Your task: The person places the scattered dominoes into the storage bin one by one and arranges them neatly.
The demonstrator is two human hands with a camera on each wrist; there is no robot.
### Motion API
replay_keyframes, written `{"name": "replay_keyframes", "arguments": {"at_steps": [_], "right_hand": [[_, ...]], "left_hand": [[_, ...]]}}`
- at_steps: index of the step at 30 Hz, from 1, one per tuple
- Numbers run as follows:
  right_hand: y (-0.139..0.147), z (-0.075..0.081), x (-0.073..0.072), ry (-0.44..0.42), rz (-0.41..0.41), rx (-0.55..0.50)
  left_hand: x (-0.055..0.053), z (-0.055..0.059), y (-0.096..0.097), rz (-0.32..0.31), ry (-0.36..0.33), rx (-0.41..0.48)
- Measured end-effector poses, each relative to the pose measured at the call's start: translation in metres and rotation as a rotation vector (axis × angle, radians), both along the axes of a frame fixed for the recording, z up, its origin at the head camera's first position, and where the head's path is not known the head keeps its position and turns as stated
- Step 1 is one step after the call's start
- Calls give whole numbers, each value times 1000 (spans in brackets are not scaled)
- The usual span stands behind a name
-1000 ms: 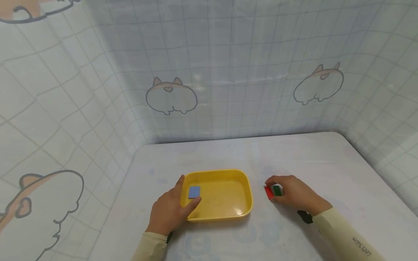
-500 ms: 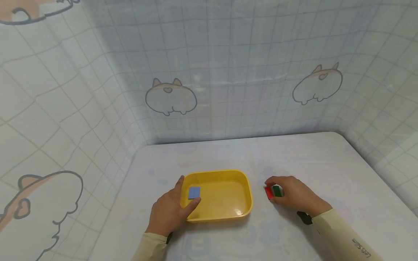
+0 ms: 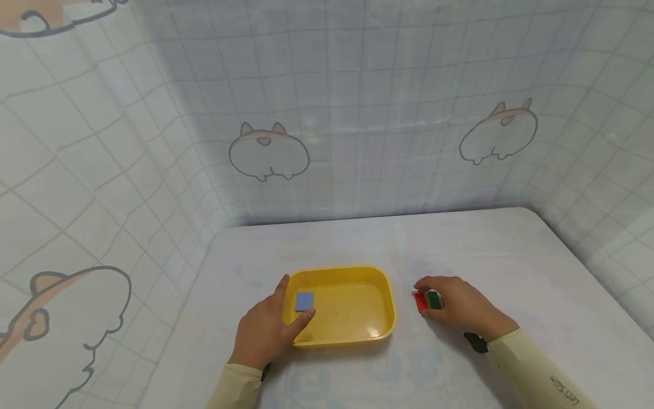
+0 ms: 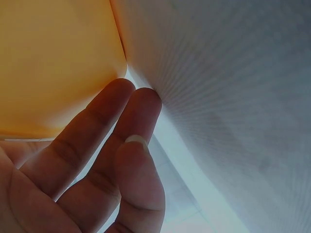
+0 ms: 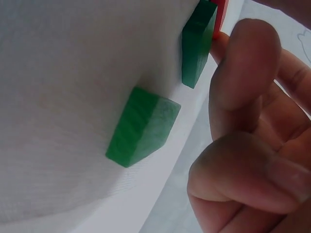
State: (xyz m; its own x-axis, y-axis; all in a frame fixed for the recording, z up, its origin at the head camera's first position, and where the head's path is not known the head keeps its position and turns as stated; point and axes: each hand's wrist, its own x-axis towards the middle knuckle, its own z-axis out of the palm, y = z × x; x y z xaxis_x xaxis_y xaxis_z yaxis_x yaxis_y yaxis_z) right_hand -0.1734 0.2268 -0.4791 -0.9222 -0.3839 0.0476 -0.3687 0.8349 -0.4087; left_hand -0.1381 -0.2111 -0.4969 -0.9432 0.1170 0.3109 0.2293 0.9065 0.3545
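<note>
My left hand (image 3: 265, 326) holds the left end of a yellow tray (image 3: 352, 342), with the thumb over its rim and other fingers outside. Two light blue rectangular blocks (image 3: 304, 301) lie side by side in the tray, near that hand. To the right of the tray, on the table, my right hand (image 3: 462, 302) pinches a red block (image 3: 420, 302) by its ends between thumb and fingertips. Under the arch of this hand sits a dark green block (image 3: 434, 299), close beside the red one. The right wrist view shows another green block (image 5: 143, 127) nearer the wrist.
A pale, faintly patterned cover lies over the table (image 3: 352, 238). White grid-patterned sheets with cartoon animal drawings stand as walls (image 3: 378, 142) behind and at both sides. Table surface lies between the tray and the right hand.
</note>
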Motion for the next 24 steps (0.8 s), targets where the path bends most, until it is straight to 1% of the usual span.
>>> {"name": "replay_keyframes", "arguments": {"at_steps": [5,17,24], "right_hand": [[-1,0,0,19,11,1],[-1,5,-2,11,7,14],[0,9,-4,53,30,3]], "left_hand": [[0,-1,0,5,-10,-3],[-1,0,0,4,-11,-2],[-1,-1,-1,-4,-3,2]]}}
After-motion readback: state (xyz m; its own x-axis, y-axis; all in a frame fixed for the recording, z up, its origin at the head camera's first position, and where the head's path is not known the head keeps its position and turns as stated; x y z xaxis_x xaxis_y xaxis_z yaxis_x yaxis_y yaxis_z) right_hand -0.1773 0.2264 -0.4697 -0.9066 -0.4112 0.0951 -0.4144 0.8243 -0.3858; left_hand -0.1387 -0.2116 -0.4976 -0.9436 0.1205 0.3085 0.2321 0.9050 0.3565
